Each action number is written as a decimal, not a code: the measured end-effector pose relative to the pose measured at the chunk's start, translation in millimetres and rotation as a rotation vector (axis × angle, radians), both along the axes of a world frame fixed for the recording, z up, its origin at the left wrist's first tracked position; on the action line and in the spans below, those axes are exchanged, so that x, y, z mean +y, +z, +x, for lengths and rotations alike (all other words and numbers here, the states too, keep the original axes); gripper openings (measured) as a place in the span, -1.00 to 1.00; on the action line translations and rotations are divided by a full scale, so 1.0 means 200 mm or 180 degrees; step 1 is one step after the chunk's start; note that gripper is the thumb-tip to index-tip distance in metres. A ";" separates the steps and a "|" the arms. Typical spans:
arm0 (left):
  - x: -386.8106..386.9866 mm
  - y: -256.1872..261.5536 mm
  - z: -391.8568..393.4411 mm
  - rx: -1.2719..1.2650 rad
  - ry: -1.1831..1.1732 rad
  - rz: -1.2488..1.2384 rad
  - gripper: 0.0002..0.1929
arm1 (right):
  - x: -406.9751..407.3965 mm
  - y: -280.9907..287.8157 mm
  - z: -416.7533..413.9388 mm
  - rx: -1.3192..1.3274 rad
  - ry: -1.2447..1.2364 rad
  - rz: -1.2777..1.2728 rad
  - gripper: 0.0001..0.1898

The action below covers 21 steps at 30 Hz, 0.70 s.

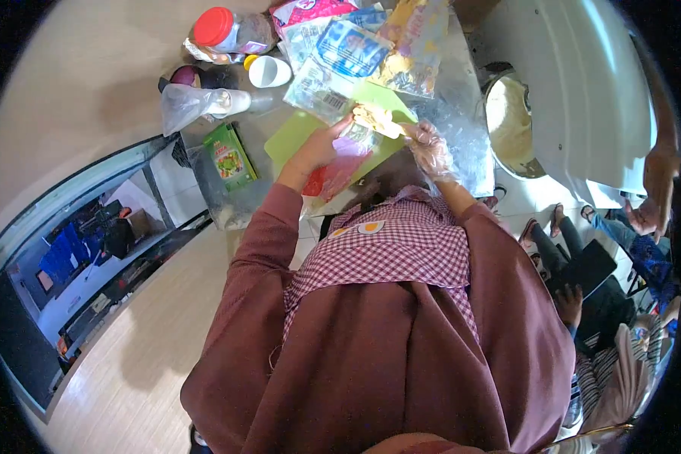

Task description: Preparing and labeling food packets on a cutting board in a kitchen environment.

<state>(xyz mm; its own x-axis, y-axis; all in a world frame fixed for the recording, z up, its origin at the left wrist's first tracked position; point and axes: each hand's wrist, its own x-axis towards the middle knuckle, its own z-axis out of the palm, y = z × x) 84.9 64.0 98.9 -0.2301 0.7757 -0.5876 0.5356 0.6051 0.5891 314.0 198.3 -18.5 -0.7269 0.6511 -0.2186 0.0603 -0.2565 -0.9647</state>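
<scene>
A pale yellow, folded piece of food [376, 120] is held over a green cutting board [289, 142]. My right hand [429, 148], in a clear plastic glove, pinches its right end. My bare left hand [316, 148] grips a clear plastic bag [340, 170] with purple and red print, its thumb close to the food's left end. Whether the food is partly inside the bag's mouth is hard to tell. Just beyond the board lie flat printed plastic packs [354, 48] and a clear bag with yellow crumbs [414, 57].
A red-lidded jar [235, 31], a white cup [269, 71] and a bag-covered white container [227, 103] stand back left. A green box [230, 156] lies at the table's left. A large pot of pale contents [511, 122] is right of the table. People sit at right, one hand [569, 303] visible.
</scene>
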 end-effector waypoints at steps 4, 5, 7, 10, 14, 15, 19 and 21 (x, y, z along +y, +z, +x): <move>-0.01 0.02 0.00 -0.0136 0.0036 0.0069 -0.10 | 0.01 0.04 0.00 -0.0061 -0.0152 0.0713 -0.70; -0.01 0.03 0.01 -0.0197 0.0053 0.0016 -0.08 | 0.02 0.07 0.00 -0.0244 -0.0103 0.0818 -0.70; -0.01 0.05 0.00 -0.0256 0.0111 -0.0006 -0.04 | 0.05 0.12 0.01 -0.0428 -0.0056 0.0923 -0.69; -0.01 0.06 0.00 -0.0307 0.0227 -0.0081 0.03 | 0.07 0.18 0.02 -0.0633 -0.0152 0.1119 -0.73; -0.02 0.02 -0.03 -0.0272 0.0231 0.0072 0.09 | 0.10 0.21 0.02 -0.1083 -0.0222 0.1165 -0.72; -0.03 0.01 -0.03 -0.0259 0.0201 0.0137 0.10 | 0.10 0.21 0.02 -0.0947 -0.0237 0.1299 -0.72; -0.05 -0.03 -0.04 -0.0599 0.0276 0.0491 0.09 | 0.11 0.26 0.08 -0.1200 -0.0652 0.1288 -0.73; -0.04 -0.05 -0.02 -0.0912 0.0289 0.0508 0.09 | 0.11 0.28 0.14 -0.1566 -0.0908 0.1036 -0.73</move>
<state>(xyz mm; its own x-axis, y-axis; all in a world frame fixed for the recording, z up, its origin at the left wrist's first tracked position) 80.5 57.0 89.7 -0.1456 0.8470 -0.5113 0.2826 0.5309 0.7989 341.2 220.0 37.1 -0.3814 0.8925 -0.2406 0.4871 -0.0272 -0.8729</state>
